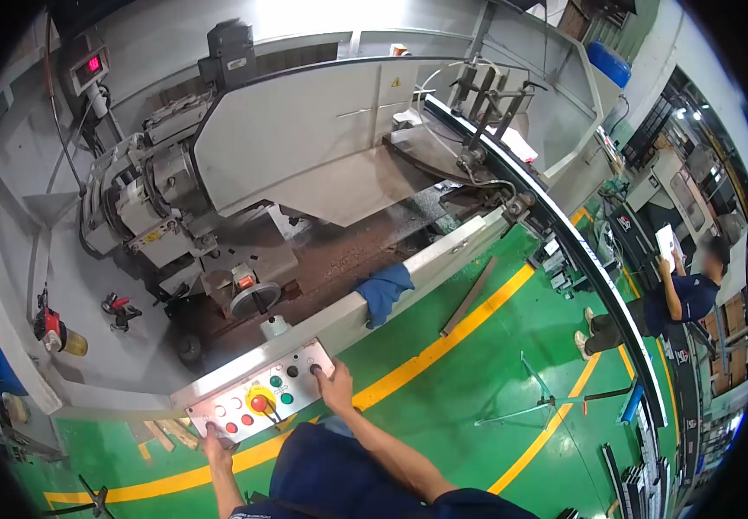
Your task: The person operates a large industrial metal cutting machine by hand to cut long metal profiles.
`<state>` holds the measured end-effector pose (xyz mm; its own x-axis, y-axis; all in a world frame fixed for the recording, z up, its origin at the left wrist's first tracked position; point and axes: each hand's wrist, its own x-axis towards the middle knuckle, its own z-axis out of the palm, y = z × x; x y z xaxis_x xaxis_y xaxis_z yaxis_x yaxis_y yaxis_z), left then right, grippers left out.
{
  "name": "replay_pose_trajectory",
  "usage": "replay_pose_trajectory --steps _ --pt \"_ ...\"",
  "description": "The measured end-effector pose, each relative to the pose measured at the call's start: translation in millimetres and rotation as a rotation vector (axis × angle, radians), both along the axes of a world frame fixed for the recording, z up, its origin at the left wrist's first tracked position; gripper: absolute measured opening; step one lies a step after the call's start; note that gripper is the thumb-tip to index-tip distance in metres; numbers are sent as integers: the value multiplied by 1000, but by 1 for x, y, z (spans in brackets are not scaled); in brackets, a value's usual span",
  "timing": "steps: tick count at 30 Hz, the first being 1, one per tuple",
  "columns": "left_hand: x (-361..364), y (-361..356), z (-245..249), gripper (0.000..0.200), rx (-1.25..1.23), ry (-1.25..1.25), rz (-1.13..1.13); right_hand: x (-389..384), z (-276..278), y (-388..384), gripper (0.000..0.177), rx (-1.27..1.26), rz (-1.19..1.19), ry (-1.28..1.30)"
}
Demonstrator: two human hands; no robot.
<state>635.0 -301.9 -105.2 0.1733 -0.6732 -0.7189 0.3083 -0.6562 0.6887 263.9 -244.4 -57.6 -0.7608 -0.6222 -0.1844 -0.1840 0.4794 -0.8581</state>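
Pale control panel, coloured buttons

One head camera looks from above and behind the left grip and right grip. It faces forward and down, near both, with the big machine ahead of them, farther away.

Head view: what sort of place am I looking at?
Probably a metalworking workshop or factory floor: a large machine with a button panel, and yellow lines on the green floor.
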Motion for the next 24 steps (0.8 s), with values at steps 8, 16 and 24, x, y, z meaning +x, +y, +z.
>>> replay_pose_trajectory --steps 8,16,24 --pt "1 11 30 62 -84 5 -60 7 3 0 63 -68 -52 -2" --pt "-16 19 49 71 -78 -130 5 1 -4 4 68 -3 10 -106" --pt "-14 17 36 67 -112 -145 38 7 27 -3 69 -4 3 -127"
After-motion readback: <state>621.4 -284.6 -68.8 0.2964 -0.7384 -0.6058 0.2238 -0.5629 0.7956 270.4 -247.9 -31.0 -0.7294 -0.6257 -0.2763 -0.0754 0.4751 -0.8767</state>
